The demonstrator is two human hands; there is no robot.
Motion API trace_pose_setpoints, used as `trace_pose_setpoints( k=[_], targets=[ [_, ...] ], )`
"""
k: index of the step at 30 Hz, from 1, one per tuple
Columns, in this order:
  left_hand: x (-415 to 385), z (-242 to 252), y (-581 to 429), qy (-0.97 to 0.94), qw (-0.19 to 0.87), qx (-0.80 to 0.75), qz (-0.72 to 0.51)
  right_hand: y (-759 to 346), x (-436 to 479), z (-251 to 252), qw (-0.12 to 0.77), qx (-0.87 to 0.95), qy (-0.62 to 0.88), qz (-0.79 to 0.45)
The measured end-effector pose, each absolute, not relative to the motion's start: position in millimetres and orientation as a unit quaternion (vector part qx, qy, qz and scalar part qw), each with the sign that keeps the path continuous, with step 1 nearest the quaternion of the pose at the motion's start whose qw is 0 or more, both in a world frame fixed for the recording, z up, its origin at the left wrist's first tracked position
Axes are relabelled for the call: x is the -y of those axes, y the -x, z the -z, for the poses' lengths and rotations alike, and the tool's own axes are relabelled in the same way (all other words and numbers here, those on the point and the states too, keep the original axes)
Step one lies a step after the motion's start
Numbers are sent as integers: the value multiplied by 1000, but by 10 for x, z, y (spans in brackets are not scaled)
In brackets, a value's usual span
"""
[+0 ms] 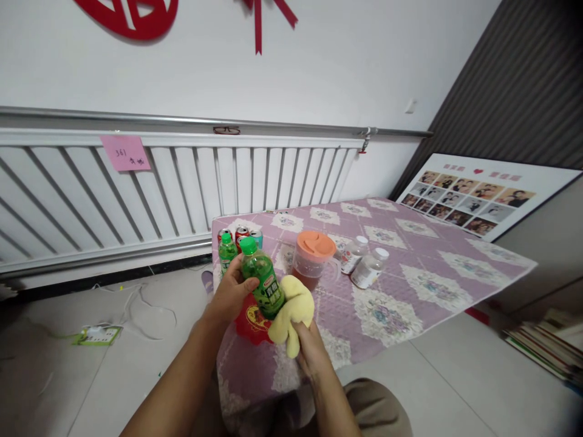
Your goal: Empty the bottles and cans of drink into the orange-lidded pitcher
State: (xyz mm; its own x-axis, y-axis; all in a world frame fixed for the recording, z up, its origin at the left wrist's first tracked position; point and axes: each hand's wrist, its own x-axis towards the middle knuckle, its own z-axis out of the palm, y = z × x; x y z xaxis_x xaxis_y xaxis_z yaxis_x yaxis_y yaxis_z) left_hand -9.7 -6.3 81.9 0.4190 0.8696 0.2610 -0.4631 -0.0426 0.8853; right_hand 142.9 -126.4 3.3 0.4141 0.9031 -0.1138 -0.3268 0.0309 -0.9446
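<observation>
My left hand (235, 287) is wrapped round the upper part of a green drink bottle (265, 284) with a green cap, tilted above the table. In my right hand (310, 343) is a yellow cloth (295, 306), bunched up and pressed against the bottle's lower right side. A red mat (255, 323) with a gold print lies beneath the bottle. Just behind my left hand stands a second green bottle (226, 250). Beyond the cloth is a clear pitcher (310, 264) with an orange lid and some reddish-brown liquid inside.
Several drink cans (242, 232) stand at the table's back left corner. Two white-capped bottles (369, 268) are right of the pitcher. A patterned cloth covers the table (437, 288). A radiator (182, 188) runs behind it. On the left floor lies a power strip (97, 335) with cables.
</observation>
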Motion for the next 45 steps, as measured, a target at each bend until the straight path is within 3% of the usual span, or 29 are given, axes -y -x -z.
trace_pose_setpoints(
  k=[10,20,31,34,39,45],
  targets=[
    [18,-741,32,-517,601,-256,-553,-1197,1330,7,655,227,472,-545],
    [-30,-675,156,-495,551,-352,-573,-1768,1690,-132,635,271,577,-437],
    [156,-527,193,-491,567,-387,-536,-2340,1712,-128,395,532,734,-149],
    [188,-504,183,-500,572,-379,-529,-2390,1687,-65,284,547,784,-74],
    [207,-468,160,-503,574,-372,-529,-2298,1645,-6,103,538,833,-83],
    [222,-459,129,-499,576,-385,-521,-2117,1578,310,46,540,834,-104]
  ],
)
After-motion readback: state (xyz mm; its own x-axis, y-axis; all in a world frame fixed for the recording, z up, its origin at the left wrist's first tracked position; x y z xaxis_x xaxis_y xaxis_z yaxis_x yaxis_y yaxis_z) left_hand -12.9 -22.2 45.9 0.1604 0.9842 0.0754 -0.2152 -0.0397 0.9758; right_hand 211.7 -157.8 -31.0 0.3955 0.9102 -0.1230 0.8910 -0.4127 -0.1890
